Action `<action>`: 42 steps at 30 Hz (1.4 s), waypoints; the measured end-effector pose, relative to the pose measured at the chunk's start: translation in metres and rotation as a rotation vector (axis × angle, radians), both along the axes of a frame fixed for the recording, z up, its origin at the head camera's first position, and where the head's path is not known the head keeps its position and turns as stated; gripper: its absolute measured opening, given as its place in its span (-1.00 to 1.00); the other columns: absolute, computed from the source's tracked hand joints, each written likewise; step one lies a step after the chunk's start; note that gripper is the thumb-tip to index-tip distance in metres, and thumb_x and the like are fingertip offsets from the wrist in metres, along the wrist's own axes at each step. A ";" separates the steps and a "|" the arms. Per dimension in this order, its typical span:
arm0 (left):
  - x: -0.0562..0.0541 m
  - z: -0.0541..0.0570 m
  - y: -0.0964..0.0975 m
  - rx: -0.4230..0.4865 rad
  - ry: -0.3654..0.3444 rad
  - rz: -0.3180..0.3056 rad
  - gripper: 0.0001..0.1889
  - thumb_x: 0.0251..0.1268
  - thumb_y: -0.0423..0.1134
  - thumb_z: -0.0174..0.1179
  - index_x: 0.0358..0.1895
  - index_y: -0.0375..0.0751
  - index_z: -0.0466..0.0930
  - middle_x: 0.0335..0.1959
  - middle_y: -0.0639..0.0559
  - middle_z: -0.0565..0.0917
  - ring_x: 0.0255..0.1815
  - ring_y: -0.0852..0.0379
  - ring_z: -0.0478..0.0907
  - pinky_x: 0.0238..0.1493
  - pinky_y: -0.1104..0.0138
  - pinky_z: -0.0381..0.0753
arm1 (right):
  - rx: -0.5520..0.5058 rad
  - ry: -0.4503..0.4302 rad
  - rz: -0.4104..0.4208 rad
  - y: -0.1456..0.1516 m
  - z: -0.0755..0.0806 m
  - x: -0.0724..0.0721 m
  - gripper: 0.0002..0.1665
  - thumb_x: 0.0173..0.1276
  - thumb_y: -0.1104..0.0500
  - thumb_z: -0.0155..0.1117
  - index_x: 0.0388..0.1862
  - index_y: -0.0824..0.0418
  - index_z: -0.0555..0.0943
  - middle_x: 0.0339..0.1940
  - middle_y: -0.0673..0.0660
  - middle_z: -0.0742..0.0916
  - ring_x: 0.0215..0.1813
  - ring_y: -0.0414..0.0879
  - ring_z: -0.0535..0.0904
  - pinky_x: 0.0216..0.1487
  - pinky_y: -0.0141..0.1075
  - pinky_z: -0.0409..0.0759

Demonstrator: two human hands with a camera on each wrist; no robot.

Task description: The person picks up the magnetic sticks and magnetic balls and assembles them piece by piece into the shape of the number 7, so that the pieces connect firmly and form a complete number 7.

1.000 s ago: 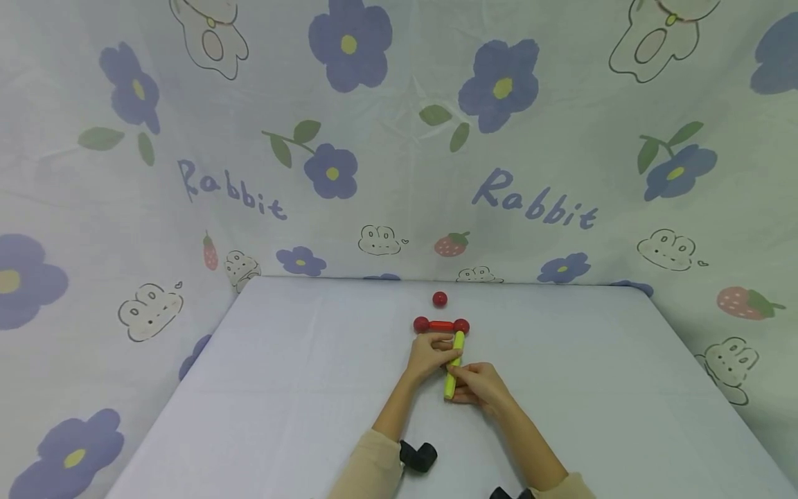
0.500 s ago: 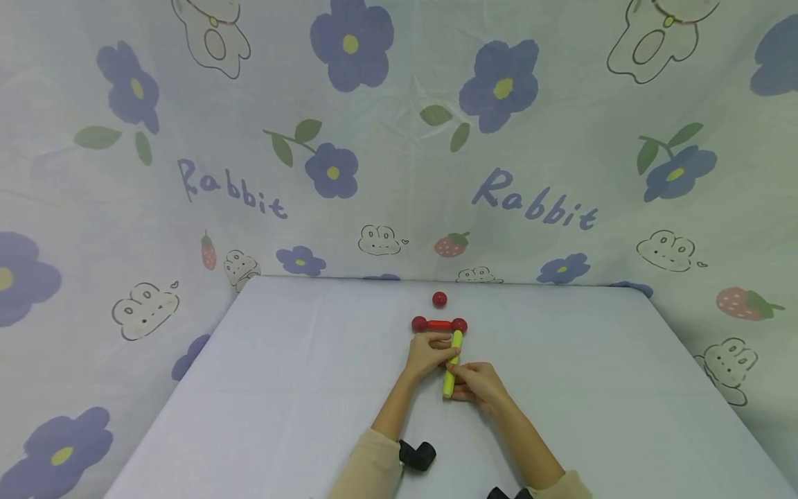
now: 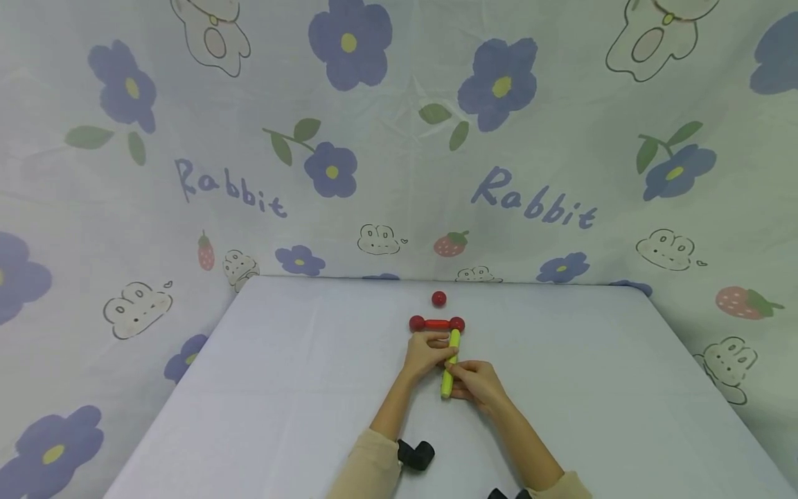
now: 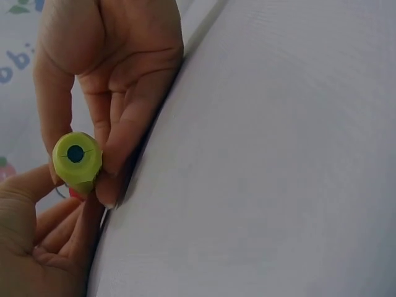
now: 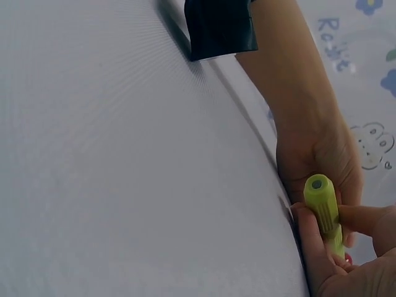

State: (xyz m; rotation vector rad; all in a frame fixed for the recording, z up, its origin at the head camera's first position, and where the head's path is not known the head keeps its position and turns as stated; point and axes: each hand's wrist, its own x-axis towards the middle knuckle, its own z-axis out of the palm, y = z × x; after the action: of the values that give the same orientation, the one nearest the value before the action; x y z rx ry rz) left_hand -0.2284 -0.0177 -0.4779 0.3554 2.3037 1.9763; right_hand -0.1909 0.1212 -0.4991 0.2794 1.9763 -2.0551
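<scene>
Both hands hold one yellow-green toy building rod [image 3: 446, 384], which points away from me. My left hand [image 3: 425, 355] pinches its middle to far part, thumb on top. Closer to its near end, my right hand [image 3: 480, 383] grips it between thumb and fingers. The rod's far tip lies right at a red ball [image 3: 457, 324]. A short red rod [image 3: 437, 324] joins that ball to a second red ball [image 3: 416, 323] on its left. In the left wrist view, the yellow-green rod's near end [image 4: 75, 154] shows a dark round disc.
A single red ball [image 3: 439, 299] lies farther back on the white-covered table [image 3: 312, 360]. Behind the table hangs a cloth [image 3: 399, 138] printed with flowers and rabbits. A black wrist camera [image 3: 416, 455] is on the left forearm.
Hands, rods and the joined red balls have shifted very slightly left together. The grip of both hands on the yellow-green rod looks the same.
</scene>
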 end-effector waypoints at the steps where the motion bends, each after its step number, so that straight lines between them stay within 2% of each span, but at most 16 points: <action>1: 0.000 0.000 0.000 0.001 0.001 0.002 -0.60 0.07 -0.43 0.31 -0.03 -0.62 0.53 -0.14 -0.46 0.62 -0.11 -0.23 0.64 -0.25 0.25 0.68 | -0.003 0.000 -0.002 0.000 0.000 0.000 -0.58 0.29 0.22 0.24 -0.09 0.60 0.49 -0.45 0.17 0.69 -0.45 -0.11 0.67 -0.36 -0.25 0.69; 6: 0.001 0.001 -0.002 -0.007 0.003 0.005 -0.60 0.06 -0.43 0.31 -0.03 -0.62 0.53 -0.13 -0.45 0.63 -0.12 -0.22 0.64 -0.25 0.26 0.68 | -0.002 -0.005 -0.019 -0.002 -0.003 -0.002 -0.58 0.26 0.23 0.27 -0.10 0.58 0.49 -0.43 0.18 0.69 -0.43 -0.11 0.67 -0.35 -0.26 0.69; 10: -0.002 -0.004 -0.003 -0.006 0.000 -0.002 -0.60 0.06 -0.42 0.32 -0.03 -0.61 0.53 -0.13 -0.44 0.63 -0.12 -0.22 0.64 -0.25 0.26 0.69 | 0.004 -0.004 -0.038 -0.002 -0.005 -0.003 -0.60 0.24 0.22 0.30 -0.12 0.54 0.50 -0.39 0.20 0.69 -0.42 -0.10 0.67 -0.35 -0.26 0.69; 18: -0.022 -0.038 0.000 -0.016 0.017 0.027 -0.61 0.03 -0.35 0.37 -0.05 -0.49 0.60 -0.18 -0.32 0.68 -0.13 -0.15 0.66 -0.26 0.25 0.69 | 0.020 0.002 -0.053 -0.002 -0.008 -0.005 -0.56 0.25 0.20 0.31 -0.07 0.54 0.47 -0.36 0.22 0.69 -0.41 -0.07 0.68 -0.35 -0.22 0.69; 23: -0.023 -0.042 0.001 -0.060 0.035 0.040 -0.60 0.02 -0.30 0.39 -0.06 -0.44 0.62 -0.20 -0.26 0.70 -0.14 -0.07 0.67 -0.23 0.27 0.68 | 0.024 0.013 -0.017 0.001 -0.007 -0.004 -0.49 0.24 0.16 0.33 -0.04 0.57 0.46 -0.32 0.24 0.69 -0.38 -0.04 0.69 -0.31 -0.19 0.69; 27: -0.022 -0.041 0.000 -0.066 0.040 0.039 -0.59 0.02 -0.29 0.39 -0.05 -0.45 0.61 -0.18 -0.26 0.70 -0.13 -0.08 0.67 -0.23 0.28 0.68 | 0.132 0.046 0.035 0.008 -0.003 -0.008 -0.45 0.24 0.06 0.34 -0.06 0.54 0.51 -0.34 0.23 0.72 -0.39 -0.02 0.70 -0.34 -0.21 0.70; 30: -0.022 -0.042 0.000 -0.046 0.016 0.047 -0.58 0.02 -0.27 0.39 -0.05 -0.44 0.62 -0.18 -0.26 0.70 -0.14 -0.07 0.67 -0.26 0.30 0.68 | 0.239 0.085 0.046 0.018 0.001 -0.017 -0.46 0.24 0.01 0.33 -0.08 0.48 0.54 -0.35 0.20 0.74 -0.42 -0.05 0.68 -0.39 -0.25 0.69; 32: -0.022 -0.043 0.000 -0.036 0.010 0.055 -0.59 0.02 -0.28 0.40 -0.05 -0.44 0.62 -0.21 -0.27 0.70 -0.15 -0.07 0.68 -0.29 0.30 0.68 | 0.273 0.117 0.039 0.026 0.003 -0.027 -0.47 0.25 0.01 0.32 -0.06 0.46 0.55 -0.32 0.20 0.74 -0.42 -0.07 0.67 -0.40 -0.26 0.69; 39: -0.023 -0.045 0.001 -0.080 0.039 0.074 -0.60 0.01 -0.27 0.40 -0.07 -0.42 0.64 -0.26 -0.24 0.72 -0.21 -0.01 0.69 -0.32 0.34 0.68 | 0.331 0.225 -0.030 0.050 0.005 -0.067 -0.45 0.28 0.00 0.29 0.05 0.40 0.52 -0.16 0.25 0.71 -0.33 -0.15 0.65 -0.31 -0.36 0.65; 42: -0.022 -0.044 0.002 -0.086 0.039 0.070 -0.60 0.01 -0.27 0.40 -0.07 -0.43 0.63 -0.26 -0.24 0.72 -0.23 0.00 0.69 -0.33 0.35 0.67 | 0.309 0.265 -0.073 0.054 0.005 -0.080 -0.46 0.27 0.01 0.31 0.07 0.37 0.52 -0.12 0.25 0.69 -0.26 -0.12 0.64 -0.26 -0.36 0.66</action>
State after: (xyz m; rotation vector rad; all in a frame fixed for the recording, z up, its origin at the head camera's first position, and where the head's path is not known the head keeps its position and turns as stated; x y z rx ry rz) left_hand -0.2507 -0.0155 -0.5223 0.3136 2.4490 1.9090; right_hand -0.2712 0.1747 -0.4938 0.1467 2.4818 -1.9055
